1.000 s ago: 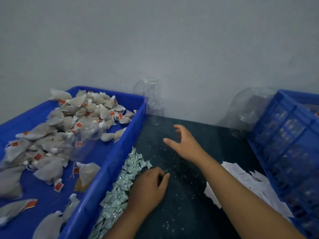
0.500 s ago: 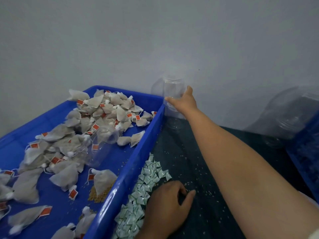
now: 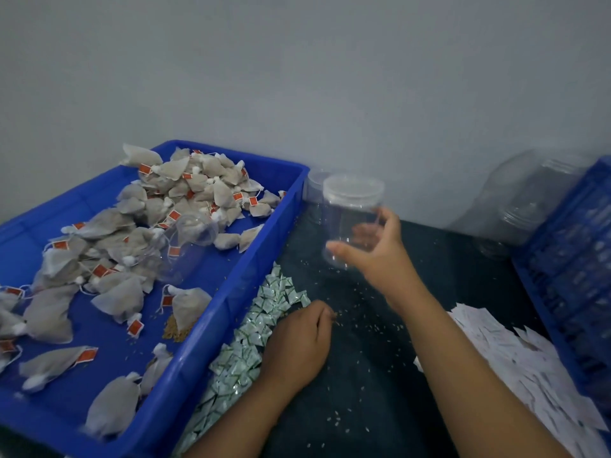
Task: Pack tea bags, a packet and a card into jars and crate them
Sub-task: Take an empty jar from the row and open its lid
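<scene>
Nearest, a loose heap of small white paper cards lies on the right of the dark table, which is speckled with pale grains. The left hand rests knuckles-up on it with fingers curled under, touching the edge of a strip of tiny glossy green-and-white packets, too many to count; whether it holds one cannot be told. The packets lie along the rim of one smooth blue plastic tray, which holds dozens of soft grey-white mesh tea bags with orange tags and one clear jar lying on its side. Farther on, the right hand grips one round clear plastic jar, thumb and fingers wrapped round its lower wall, holding it upright above the table. A second clear jar stands just behind it at the wall. On the right is one blue slatted crate, with at least two larger blurred clear jars beside it.
</scene>
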